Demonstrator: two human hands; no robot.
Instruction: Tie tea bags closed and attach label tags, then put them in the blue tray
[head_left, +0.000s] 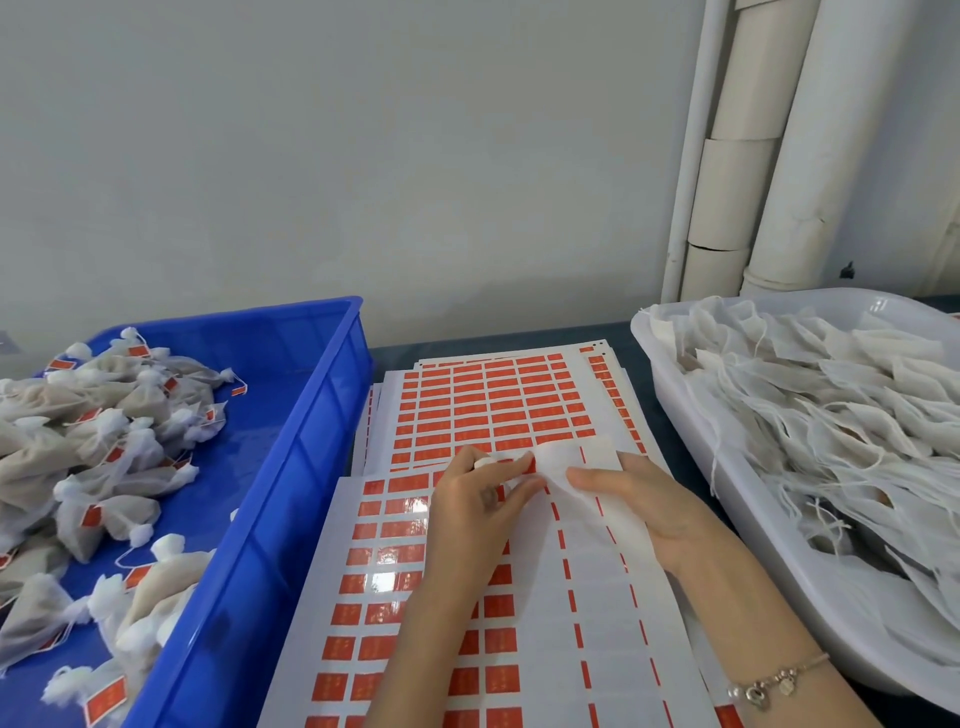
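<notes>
Blue tray (291, 467): left, holds tied tagged bags (104, 441)
White basin (779, 566): right, heaped with untied bags (831, 415)
Label sheets (493, 400): between them
Tea bag (566, 462): flat on sheets
Right hand (639, 504): straight fingers together, pressing bag
Left hand (467, 509): thumb, forefinger pinching its edge

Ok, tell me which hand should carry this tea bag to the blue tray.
Left, probably. The left hand pinches the tea bag at its end, and the blue tray lies on that side. The right hand would have to cross over.
</notes>
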